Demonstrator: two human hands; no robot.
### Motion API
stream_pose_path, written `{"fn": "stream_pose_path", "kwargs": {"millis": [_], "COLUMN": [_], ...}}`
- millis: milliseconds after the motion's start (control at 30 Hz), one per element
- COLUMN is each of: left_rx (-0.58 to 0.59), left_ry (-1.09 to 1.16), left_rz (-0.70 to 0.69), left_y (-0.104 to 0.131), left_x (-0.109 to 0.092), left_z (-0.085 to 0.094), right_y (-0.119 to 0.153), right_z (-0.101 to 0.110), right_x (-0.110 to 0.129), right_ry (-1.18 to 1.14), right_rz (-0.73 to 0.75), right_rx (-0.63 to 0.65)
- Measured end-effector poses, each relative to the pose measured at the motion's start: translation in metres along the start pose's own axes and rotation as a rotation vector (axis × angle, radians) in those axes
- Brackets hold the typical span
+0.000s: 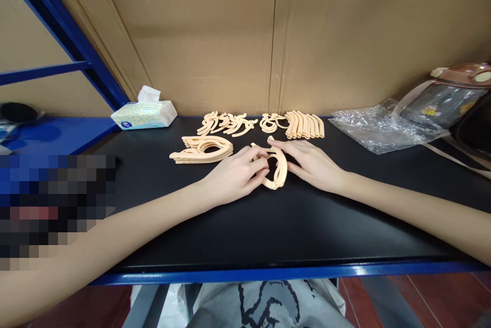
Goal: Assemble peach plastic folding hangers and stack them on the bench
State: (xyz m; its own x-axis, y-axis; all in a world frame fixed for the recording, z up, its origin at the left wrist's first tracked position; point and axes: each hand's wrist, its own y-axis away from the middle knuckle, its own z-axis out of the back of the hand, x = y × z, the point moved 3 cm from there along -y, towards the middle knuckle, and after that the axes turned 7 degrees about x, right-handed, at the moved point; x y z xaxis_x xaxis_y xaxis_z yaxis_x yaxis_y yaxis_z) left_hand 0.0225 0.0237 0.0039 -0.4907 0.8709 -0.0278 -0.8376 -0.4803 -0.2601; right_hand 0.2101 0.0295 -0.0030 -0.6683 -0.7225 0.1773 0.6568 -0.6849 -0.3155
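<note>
Between my two hands, just above or on the black tabletop (245, 231), is a beige plastic folding hanger (282, 167), its curved arms folded round into a loop. My left hand (241, 169) grips its left side with bent fingers. On the other side, my right hand (309, 161) has thumb and fingers against the hanger's right arm and upper end. A stack of folded hangers (207, 151) lies left of my hands. Farther back are loose curved hanger pieces (230, 124), some hook parts (269, 123) and a row of curved arms (306, 125).
A tissue pack (143, 114) stands at the back left. Crumpled clear plastic (378, 126) and a clear bottle (441, 100) with a brown lid and strap sit at the right. Brown cardboard (203, 36) rises behind the table. The blue front edge (287, 271) is nearest me.
</note>
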Motion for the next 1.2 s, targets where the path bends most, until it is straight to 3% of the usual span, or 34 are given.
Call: {"fn": "stream_pose_path", "kwargs": {"millis": [200,500,700,967,1200], "left_rx": [0.011,0.055,0.049,0.062,-0.006], "left_ry": [0.004,0.005,0.007,-0.017,-0.175], "left_rz": [-0.006,0.056,0.052,0.033,0.075], "left_y": [-0.0006,-0.0015,-0.0014,-0.0023,-0.0016], "left_x": [-0.0012,0.0005,0.0003,-0.0004,-0.0030], "left_z": [0.0010,-0.0007,-0.0007,-0.0009,0.0034], "right_y": [-0.0011,0.0008,0.0000,0.0029,0.0020], "right_z": [-0.0025,-0.0010,0.0000,-0.0004,-0.0002], "right_x": [-0.0007,-0.0011,-0.0009,-0.0072,-0.0091], "right_ry": [0.013,0.078,0.068,-0.007,-0.017], "right_rz": [0.010,-0.065,-0.073,-0.206,-0.275], "right_rx": [0.069,-0.059,-0.046,-0.081,-0.054]}}
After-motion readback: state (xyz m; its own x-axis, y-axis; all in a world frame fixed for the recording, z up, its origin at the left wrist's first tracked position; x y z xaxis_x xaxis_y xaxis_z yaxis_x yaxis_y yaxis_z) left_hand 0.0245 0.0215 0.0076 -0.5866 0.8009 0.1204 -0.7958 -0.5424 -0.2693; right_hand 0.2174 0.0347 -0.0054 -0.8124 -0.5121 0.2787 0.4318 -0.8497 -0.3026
